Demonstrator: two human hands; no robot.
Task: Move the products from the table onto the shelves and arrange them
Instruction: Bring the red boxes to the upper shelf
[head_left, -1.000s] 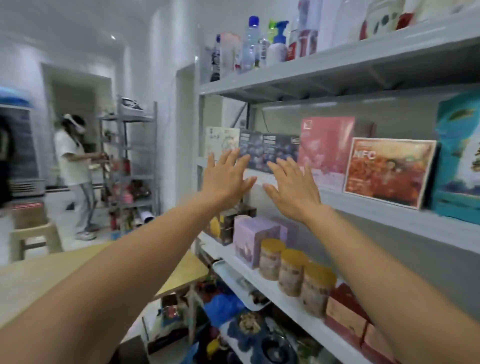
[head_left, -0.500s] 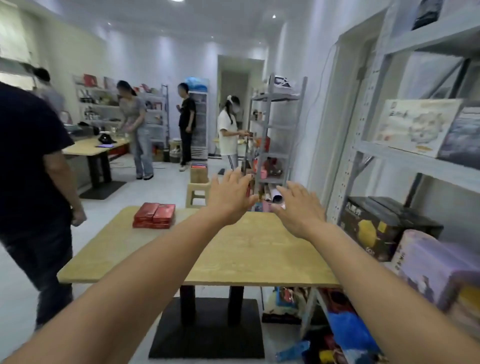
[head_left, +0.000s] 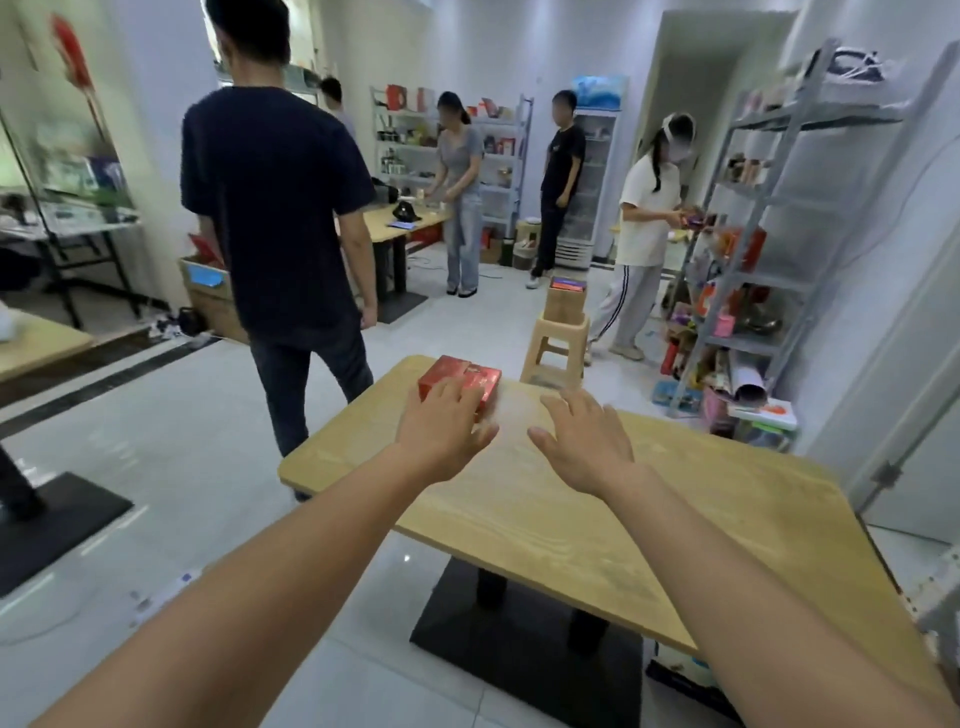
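1. Two bare forearms reach in from the bottom edge over the desk, a wooden top on a dark foot.
2. The right hand hangs palm down over bare wood, well short of the far edge. Its fingers are straight and spread, and it holds nothing.
3. The left hand is palm down just beside it, and the two hands are apart. Its fingers are straight and a little spread, with the tips over the near end of the red boxes. They curl round nothing. I cannot tell whether they touch the boxes.
4. The red boxes lie flat at the desk's far left corner, two side by side and touching. Their long axis runs roughly away from the viewer, with the far ends toward the desk's far edge. The left hand hides their near ends.
5. Just past the desk stands a pale stool with a carton on top.
6. Left of the desk a person in a dark shirt stands on the floor, back to the camera.
7. On the right is a grey rack of shelves crowded with goods. A person in a white top stands at it, hands raised toward a shelf.
8. At the far wall are more shelves and a fridge, with two people standing in front of them.
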